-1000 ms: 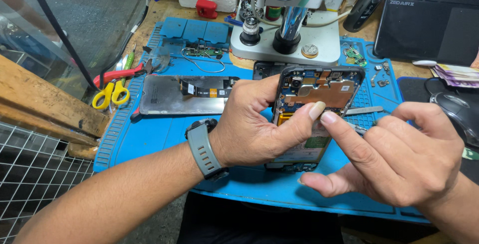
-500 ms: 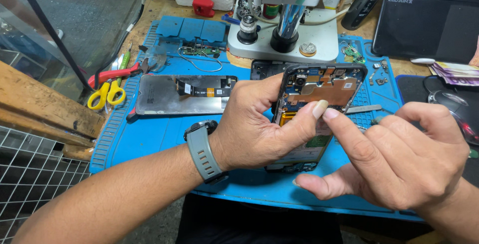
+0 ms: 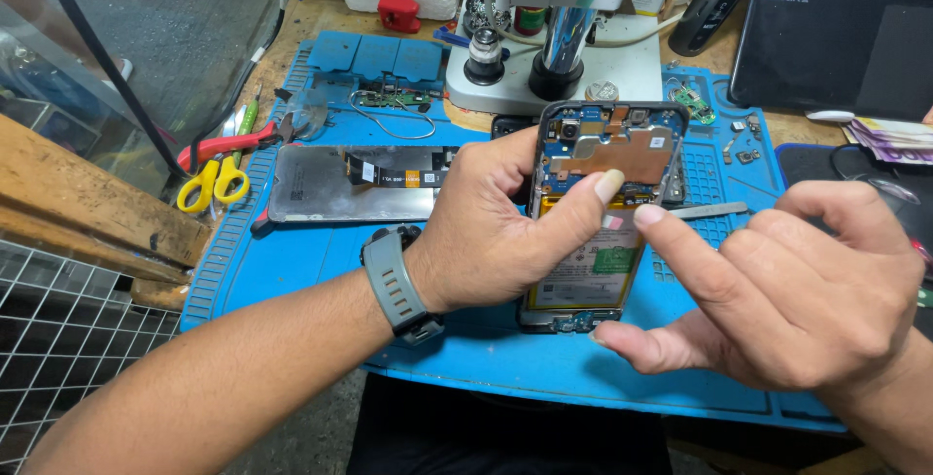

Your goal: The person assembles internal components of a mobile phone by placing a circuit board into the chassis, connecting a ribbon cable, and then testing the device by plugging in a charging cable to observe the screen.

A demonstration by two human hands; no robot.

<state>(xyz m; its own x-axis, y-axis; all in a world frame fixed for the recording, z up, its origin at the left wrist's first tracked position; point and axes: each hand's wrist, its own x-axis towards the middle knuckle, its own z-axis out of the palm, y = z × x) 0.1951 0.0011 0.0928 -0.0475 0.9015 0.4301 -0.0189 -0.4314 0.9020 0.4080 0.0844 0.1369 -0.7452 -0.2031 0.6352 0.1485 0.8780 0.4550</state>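
My left hand (image 3: 501, 227) grips an opened phone (image 3: 603, 159) by its left edge, its back cover off, so the blue board, copper shield and battery show. The thumb lies across the phone's middle. My right hand (image 3: 777, 290) is at the phone's right side, its index fingertip touching the battery area beside my left thumb, its thumb under the lower edge. A grey watch sits on my left wrist (image 3: 398, 286). The phone is held over a blue work mat (image 3: 292, 261).
A detached screen panel (image 3: 355, 184) with its flex cable lies left of the phone. Yellow scissors (image 3: 214, 184) and red pliers (image 3: 228, 145) rest at the mat's left edge. A microscope base (image 3: 554, 67), a small board (image 3: 394, 101), a metal pry tool (image 3: 709, 211) and a laptop (image 3: 836, 28) stand behind.
Both hands stay on the phone. My right index finger has shifted slightly along the phone's middle next to my left thumb.
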